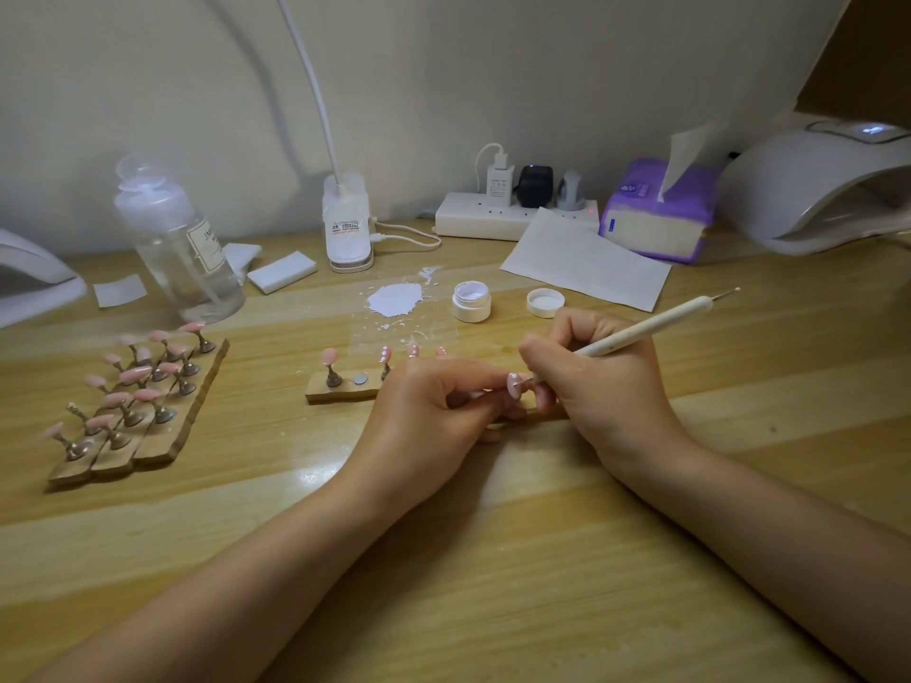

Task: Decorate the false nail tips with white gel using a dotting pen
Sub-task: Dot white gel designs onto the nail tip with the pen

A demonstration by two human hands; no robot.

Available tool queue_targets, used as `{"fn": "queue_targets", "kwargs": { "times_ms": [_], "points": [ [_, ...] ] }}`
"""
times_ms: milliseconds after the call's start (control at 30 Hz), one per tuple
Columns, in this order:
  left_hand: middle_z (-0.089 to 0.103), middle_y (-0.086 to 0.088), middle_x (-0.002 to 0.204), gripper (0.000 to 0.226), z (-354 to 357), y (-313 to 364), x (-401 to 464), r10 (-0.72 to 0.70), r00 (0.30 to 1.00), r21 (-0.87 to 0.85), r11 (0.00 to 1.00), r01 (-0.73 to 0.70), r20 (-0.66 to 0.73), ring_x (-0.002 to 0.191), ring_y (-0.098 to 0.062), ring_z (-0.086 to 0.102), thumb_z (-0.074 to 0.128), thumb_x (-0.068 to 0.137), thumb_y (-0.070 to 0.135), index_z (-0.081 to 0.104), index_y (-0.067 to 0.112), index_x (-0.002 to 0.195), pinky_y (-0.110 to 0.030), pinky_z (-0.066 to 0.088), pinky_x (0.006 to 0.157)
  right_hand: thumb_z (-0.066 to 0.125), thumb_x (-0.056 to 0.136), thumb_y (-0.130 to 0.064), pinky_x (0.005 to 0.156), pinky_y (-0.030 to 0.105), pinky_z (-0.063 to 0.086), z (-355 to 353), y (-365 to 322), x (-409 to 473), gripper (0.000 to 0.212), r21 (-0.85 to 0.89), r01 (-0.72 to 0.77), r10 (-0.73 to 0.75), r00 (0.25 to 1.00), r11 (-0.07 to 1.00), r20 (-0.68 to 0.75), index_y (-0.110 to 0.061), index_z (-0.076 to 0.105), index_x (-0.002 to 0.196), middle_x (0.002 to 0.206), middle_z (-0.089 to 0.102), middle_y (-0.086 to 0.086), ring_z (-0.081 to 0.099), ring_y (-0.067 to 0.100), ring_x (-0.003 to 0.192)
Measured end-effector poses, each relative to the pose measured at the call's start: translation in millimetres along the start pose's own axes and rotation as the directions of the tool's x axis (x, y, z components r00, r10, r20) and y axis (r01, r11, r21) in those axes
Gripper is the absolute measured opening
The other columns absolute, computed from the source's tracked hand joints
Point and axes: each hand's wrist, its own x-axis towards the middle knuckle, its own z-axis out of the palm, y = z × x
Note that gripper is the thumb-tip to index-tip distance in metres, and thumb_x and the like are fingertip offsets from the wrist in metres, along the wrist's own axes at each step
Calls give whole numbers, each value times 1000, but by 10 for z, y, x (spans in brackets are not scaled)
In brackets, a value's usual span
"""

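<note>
My left hand [434,411] pinches a pink false nail tip [514,385] on its small stand, held just above the table. My right hand [599,374] grips a cream dotting pen [650,325], whose lower tip touches that nail, which carries white dots. Behind my hands lies a wooden holder strip [340,389] with more pink nail tips [329,358] on stands, partly hidden by my left hand. An open white gel jar [472,301] and its lid [545,303] stand further back, beside a puddle of white gel [396,299] on a clear film.
Wooden holders with several pink nail tips [138,401] lie at the left. A clear bottle [180,244], cotton pads [282,271], a lamp base [347,226], a power strip [512,214], a paper sheet [586,261], a tissue pack [658,214] and a curing lamp [828,189] line the back.
</note>
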Motion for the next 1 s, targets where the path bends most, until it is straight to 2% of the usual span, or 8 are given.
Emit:
{"fn": "queue_targets", "kwargs": {
  "times_ms": [67,300,433,767,933,1000],
  "points": [
    [69,3,76,32,1,-7,1,-7,1000,-5,1000,7,-7,73,-12,67,64,83,8,74,37,73,-15,51,59,55,74,8,40,11,37,-2,1,5,34,-9,2,-2,1000,1000,-9,-6,37,49,31,43,-2,47,3,32],
    [69,1,77,32,0,0,-4,-8,1000,-23,1000,8,-3,73,-10,67,64,82,7,74,35,72,-14,50,60,54,75,9,39,11,37,0,-2,3,33,16,-10,10,1000,1000,0,-4,39,50,32,44,-1,48,4,33],
    [69,2,76,32,2,1,-2,-18,1000,-19,1000,17,-13,72,-8,67,64,82,7,74,36,73,-14,50,59,56,72,3,41,12,37,-9,17,15,32,-42,13,-14,999,999,-31,-6,37,48,32,43,-2,43,7,34],
    [68,2,74,37,7,10,4,-21,1000,-24,1000,21,-9,70,-6,65,64,82,6,73,39,69,-13,49,58,56,71,4,42,13,37,-11,34,28,32,-40,16,-17,999,999,-36,-7,38,47,32,44,-2,43,8,35],
    [69,1,74,32,4,16,1,-10,1000,-12,1000,10,5,68,-2,63,63,83,5,73,33,70,-11,48,58,55,74,7,40,11,37,-9,22,14,33,-12,6,-6,1000,1000,-7,-5,39,48,32,44,-2,45,4,32],
    [69,1,74,32,3,13,2,-4,1000,2,1000,4,3,68,-2,62,63,83,5,73,33,70,-11,48,58,55,72,5,40,12,37,-11,26,16,33,-29,8,-8,1000,1000,-19,-7,38,47,32,44,-2,45,7,34]
  ]
}}
